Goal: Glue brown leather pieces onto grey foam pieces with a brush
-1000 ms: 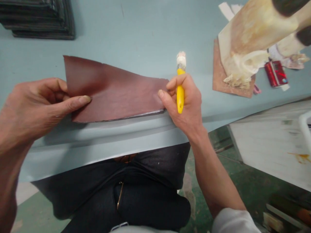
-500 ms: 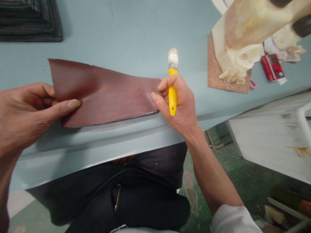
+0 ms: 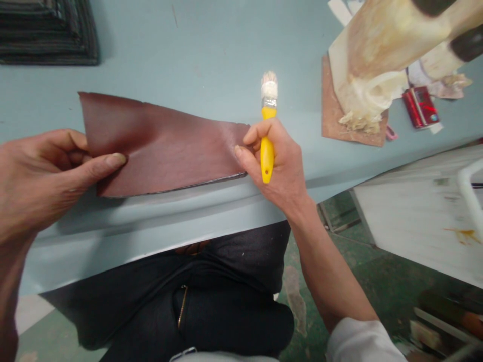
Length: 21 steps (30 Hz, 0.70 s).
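A reddish-brown sheet that looks like leather (image 3: 181, 146) is stretched between my two hands above the front part of the table. My left hand (image 3: 56, 176) pinches its left end, thumb on top and the fingers hidden beneath. At the right end, my right hand (image 3: 281, 163) grips the sheet between thumb and fingers. That same hand also carries a yellow-handled brush (image 3: 267, 151), its pale, coated bristles pointing away from me. A dark line runs along the sheet's near edge.
A stack of dark pieces (image 3: 49, 35) sits at the far left of the blue-green table (image 3: 196, 50). On the right, a stained glue-crusted container (image 3: 373, 55) rests on a brown board (image 3: 332, 120). Beside it lies a shiny red packet (image 3: 420, 106).
Hardly anything differs. The sheet's left end has shifted slightly right, and the brush has tilted a little within my right hand.
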Each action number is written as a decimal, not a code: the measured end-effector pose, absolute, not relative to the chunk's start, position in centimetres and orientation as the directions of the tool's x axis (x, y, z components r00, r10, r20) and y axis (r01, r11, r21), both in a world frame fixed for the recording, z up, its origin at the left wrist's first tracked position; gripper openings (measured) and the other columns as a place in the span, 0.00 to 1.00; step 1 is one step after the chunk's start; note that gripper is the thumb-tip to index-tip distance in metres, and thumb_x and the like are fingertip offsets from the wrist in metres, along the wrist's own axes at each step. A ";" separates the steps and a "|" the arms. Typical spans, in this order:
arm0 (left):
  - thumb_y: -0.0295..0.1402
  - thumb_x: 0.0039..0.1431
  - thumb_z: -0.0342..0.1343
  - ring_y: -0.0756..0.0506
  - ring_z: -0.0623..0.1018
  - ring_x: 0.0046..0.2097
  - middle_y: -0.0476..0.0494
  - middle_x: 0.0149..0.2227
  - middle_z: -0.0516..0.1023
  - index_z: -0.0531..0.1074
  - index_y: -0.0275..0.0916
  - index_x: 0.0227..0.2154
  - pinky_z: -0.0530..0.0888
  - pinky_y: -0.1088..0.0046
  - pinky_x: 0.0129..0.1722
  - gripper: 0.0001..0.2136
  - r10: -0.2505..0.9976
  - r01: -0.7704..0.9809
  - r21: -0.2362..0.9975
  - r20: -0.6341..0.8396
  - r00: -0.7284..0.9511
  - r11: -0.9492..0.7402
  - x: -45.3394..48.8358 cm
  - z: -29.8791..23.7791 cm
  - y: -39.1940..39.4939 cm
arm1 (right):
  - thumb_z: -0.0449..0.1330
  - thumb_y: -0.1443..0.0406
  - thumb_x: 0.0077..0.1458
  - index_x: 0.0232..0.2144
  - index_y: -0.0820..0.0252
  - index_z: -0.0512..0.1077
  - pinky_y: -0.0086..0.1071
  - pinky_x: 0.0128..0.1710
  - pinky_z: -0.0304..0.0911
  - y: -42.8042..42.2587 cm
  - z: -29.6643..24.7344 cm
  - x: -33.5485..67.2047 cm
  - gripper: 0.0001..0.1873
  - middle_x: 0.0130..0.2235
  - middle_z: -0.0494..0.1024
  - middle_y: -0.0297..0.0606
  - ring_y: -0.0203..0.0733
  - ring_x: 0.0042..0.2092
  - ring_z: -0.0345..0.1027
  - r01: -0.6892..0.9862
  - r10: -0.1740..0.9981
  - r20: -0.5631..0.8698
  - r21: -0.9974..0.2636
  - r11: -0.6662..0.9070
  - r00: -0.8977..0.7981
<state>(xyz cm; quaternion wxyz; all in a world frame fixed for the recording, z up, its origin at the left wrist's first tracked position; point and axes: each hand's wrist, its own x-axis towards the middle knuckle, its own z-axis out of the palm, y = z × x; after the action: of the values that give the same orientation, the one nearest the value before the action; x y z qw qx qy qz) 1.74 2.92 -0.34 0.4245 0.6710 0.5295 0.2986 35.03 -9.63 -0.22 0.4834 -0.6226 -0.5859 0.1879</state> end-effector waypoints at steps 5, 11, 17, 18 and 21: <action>0.46 0.48 0.79 0.52 0.77 0.24 0.50 0.27 0.83 0.83 0.39 0.32 0.71 0.84 0.18 0.18 0.973 0.497 0.864 -0.039 0.230 -0.082 2.1 -0.2 2.8 | 0.64 0.61 0.62 0.39 0.52 0.68 0.33 0.36 0.65 -9.7 -0.1 35.1 0.08 0.34 0.76 0.28 0.36 0.32 0.66 0.569 0.917 0.321 -0.811 0.137 0.236; 0.45 0.49 0.77 0.51 0.78 0.24 0.51 0.27 0.82 0.83 0.39 0.32 0.72 0.84 0.19 0.16 0.971 0.484 0.869 -0.021 0.239 -0.100 2.6 0.2 2.3 | 0.65 0.61 0.61 0.39 0.53 0.69 0.33 0.35 0.64 -9.6 0.1 35.1 0.08 0.34 0.76 0.29 0.36 0.32 0.66 0.575 0.917 0.318 -0.808 0.130 0.240; 0.44 0.50 0.77 0.52 0.78 0.25 0.50 0.28 0.82 0.83 0.38 0.33 0.71 0.83 0.19 0.16 0.976 0.488 0.868 -0.015 0.218 -0.095 2.6 0.1 2.3 | 0.66 0.61 0.61 0.39 0.53 0.69 0.32 0.37 0.66 -9.6 0.1 35.2 0.09 0.35 0.77 0.29 0.35 0.32 0.67 0.592 0.918 0.322 -0.796 0.129 0.232; 0.43 0.50 0.77 0.51 0.78 0.25 0.50 0.28 0.82 0.83 0.38 0.33 0.71 0.83 0.19 0.15 0.975 0.484 0.869 -0.009 0.222 -0.102 2.6 0.1 2.4 | 0.66 0.61 0.61 0.39 0.53 0.69 0.32 0.37 0.66 -9.7 0.1 35.2 0.08 0.35 0.77 0.29 0.35 0.32 0.68 0.604 0.919 0.319 -0.788 0.122 0.230; 0.42 0.50 0.77 0.51 0.78 0.24 0.51 0.28 0.82 0.83 0.40 0.32 0.72 0.81 0.19 0.14 0.972 0.475 0.872 0.000 0.237 -0.116 2.4 -0.1 2.5 | 0.65 0.62 0.62 0.39 0.53 0.69 0.32 0.39 0.68 -9.7 0.2 35.1 0.08 0.36 0.78 0.29 0.36 0.33 0.69 0.626 0.926 0.308 -0.772 0.110 0.217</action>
<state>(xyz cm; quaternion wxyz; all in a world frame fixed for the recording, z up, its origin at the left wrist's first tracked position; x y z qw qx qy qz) 2.38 2.53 -0.09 0.3975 0.6785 0.5331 0.3121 35.14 -9.68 0.19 0.4390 -0.6448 -0.6019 0.1707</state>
